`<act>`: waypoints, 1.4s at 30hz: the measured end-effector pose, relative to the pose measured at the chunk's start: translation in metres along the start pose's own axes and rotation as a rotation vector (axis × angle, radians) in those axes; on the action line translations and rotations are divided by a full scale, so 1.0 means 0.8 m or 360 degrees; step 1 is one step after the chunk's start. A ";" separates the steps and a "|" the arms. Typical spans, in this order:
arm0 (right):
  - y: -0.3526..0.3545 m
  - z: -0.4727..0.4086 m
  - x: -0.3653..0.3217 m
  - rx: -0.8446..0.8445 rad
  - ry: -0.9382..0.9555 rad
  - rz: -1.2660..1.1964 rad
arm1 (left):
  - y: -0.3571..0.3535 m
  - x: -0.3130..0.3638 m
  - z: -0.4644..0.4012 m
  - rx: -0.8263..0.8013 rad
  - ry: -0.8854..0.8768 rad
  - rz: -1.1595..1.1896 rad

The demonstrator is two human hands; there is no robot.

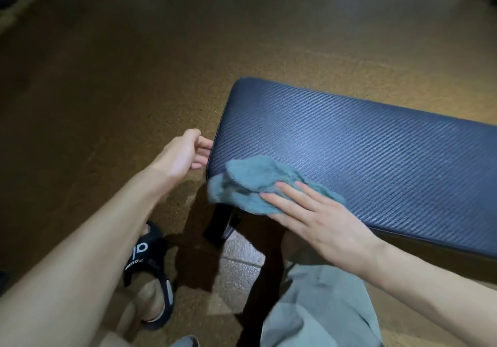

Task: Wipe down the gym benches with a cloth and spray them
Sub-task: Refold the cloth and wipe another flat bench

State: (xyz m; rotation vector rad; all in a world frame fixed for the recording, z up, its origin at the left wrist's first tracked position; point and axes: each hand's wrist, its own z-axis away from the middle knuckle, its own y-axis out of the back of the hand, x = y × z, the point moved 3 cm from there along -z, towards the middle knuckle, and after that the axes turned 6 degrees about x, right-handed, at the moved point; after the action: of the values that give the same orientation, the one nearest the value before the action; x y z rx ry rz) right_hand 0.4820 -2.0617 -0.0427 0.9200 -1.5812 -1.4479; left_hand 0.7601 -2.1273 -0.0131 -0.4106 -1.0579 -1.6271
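1. One bench (363, 158), padded, dark blue.
2. One cloth (258, 182), teal, on the bench's near corner.
3. Two hands: left hand (183, 153) at the bench's end edge, right hand (322, 220) on the cloth.
4. One sandal (150, 266), black, below the bench's end.

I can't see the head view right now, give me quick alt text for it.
The right hand presses a teal cloth flat on the near corner of a dark blue bench pad. The left hand touches the pad's end edge.
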 end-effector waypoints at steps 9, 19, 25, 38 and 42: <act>0.005 -0.186 0.065 0.0072 -0.0303 -0.0362 | -0.011 -0.015 -0.007 0.0115 0.0098 0.0355; -0.006 -0.193 0.197 0.0112 -0.1115 -0.0373 | -0.010 0.000 0.006 0.0056 -0.0063 0.0112; -0.008 -0.068 0.126 0.0137 -0.1563 -0.0405 | -0.006 0.006 0.012 -0.0018 -0.0102 0.0037; 0.013 -0.152 0.112 0.0075 -0.1349 -0.0277 | -0.005 0.002 0.012 -0.0014 -0.0087 0.0152; -0.012 -0.192 0.122 -0.0034 -0.1545 -0.0331 | -0.006 0.000 0.015 0.0015 -0.0108 0.0072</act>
State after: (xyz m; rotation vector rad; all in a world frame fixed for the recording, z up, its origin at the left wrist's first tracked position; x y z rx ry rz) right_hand 0.5795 -2.2159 -0.0385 0.3490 -2.1609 -2.2460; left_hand 0.7528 -2.1179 -0.0088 -0.4835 -1.0991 -1.5769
